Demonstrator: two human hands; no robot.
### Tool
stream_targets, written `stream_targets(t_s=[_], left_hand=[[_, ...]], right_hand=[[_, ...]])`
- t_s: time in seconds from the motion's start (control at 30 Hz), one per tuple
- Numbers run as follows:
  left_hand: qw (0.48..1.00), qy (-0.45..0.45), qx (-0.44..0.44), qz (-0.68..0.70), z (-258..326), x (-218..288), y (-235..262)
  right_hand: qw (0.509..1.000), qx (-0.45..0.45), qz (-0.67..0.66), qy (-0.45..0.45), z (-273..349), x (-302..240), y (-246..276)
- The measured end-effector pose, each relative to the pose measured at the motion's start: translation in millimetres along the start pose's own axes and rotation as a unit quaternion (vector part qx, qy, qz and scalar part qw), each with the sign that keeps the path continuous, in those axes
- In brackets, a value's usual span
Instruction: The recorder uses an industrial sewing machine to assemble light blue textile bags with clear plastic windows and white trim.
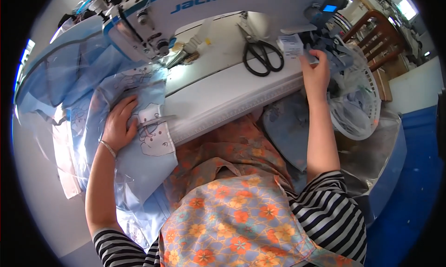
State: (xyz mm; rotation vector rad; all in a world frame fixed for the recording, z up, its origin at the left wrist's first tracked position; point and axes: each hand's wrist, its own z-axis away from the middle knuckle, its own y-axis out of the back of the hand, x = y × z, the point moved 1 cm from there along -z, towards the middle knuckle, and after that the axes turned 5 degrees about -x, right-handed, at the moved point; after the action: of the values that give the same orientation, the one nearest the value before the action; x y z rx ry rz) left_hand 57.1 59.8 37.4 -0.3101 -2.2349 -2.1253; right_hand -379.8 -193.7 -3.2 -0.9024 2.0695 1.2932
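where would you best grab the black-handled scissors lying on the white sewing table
Grip the black-handled scissors by the two loop handles, coming from the near edge of the white sewing table. The loops point toward the person and lie clear, while the blades point away toward the sewing machine.

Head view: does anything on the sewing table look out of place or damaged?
Nothing stands out. The black scissors lie flat on the white table, the left hand rests on the light blue printed fabric, and the right hand reaches toward fabric pieces at the table's edge.
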Motion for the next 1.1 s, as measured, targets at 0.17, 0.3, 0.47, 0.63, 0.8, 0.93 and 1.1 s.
stream_targets(t_s=[0.17,0.3,0.47,0.63,0.8,0.93,1.1], left_hand=[[1.000,-0.019,-0.001,0.000,-2,1,0],[1.000,-0.004,-0.012,-0.003,0,-1,-1],[1.000,-0.007,-0.010,-0.014,0,-3,-2],[1.000,-0.007,-0.015,-0.015,0,-3,-1],[1.000,-0.003,-0.010,-0.015,3,-5,-3],[0.999,-0.018,-0.015,-0.031,4,-11,-4],[1.000,-0.023,-0.019,-0.007,6,-10,3]], right_hand=[[0.996,-0.040,0.079,0.030,-25,20,-3],[0.996,-0.072,0.048,0.001,-25,20,-7],[0.987,-0.126,-0.080,-0.050,-32,22,1],[0.940,-0.213,-0.242,-0.112,-55,13,11],[0.975,-0.217,-0.026,-0.034,-87,10,-12],[0.972,-0.130,0.190,0.036,-81,6,-19],[0.988,-0.070,0.060,0.120,-6,-50,-17]])
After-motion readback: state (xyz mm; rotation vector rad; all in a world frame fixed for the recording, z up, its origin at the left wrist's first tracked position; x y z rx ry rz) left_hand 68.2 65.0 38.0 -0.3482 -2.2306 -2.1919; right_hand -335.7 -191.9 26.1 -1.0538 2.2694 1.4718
